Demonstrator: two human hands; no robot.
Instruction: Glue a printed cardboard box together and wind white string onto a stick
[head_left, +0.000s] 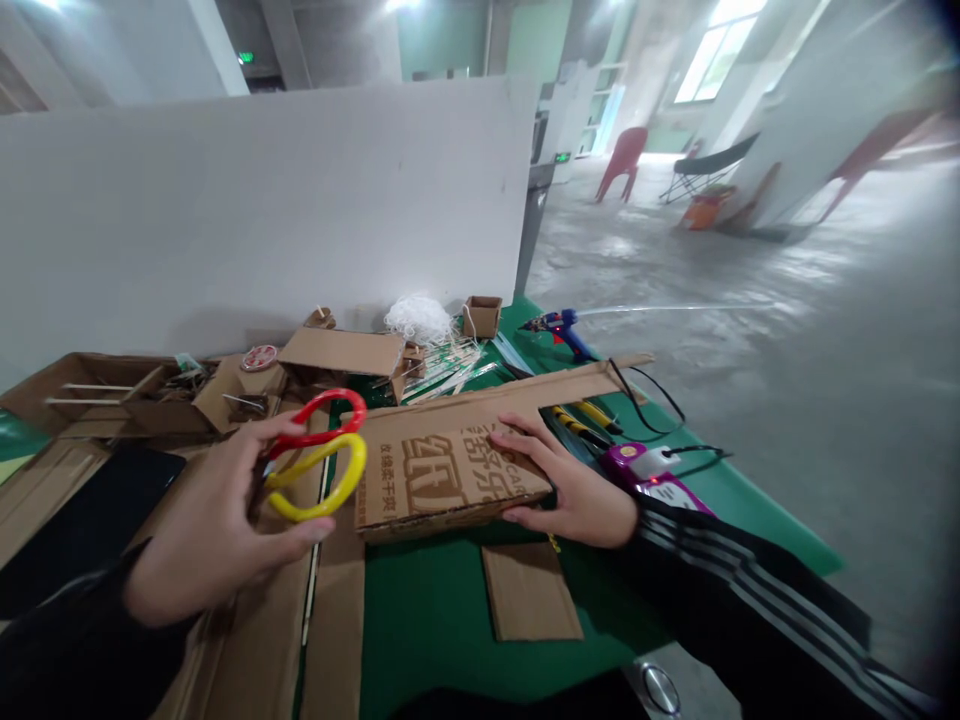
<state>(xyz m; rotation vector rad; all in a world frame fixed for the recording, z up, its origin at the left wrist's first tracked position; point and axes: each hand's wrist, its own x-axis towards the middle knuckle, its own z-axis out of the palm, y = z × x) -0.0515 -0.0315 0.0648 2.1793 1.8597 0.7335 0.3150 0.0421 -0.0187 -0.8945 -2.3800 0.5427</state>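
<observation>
My left hand grips a pair of scissors by their handles, one red loop above one yellow loop; the blades are hidden behind my fingers. My right hand presses its fingers on the right end of a printed cardboard piece lying on the green table. The scissor handles sit just left of that cardboard. A long cardboard strip runs along behind it.
A small cardboard square lies in front of my right hand. A blue glue gun, a purple device with a black cable, yellow-black tools, cardboard boxes and white mesh crowd the table. A white partition stands behind.
</observation>
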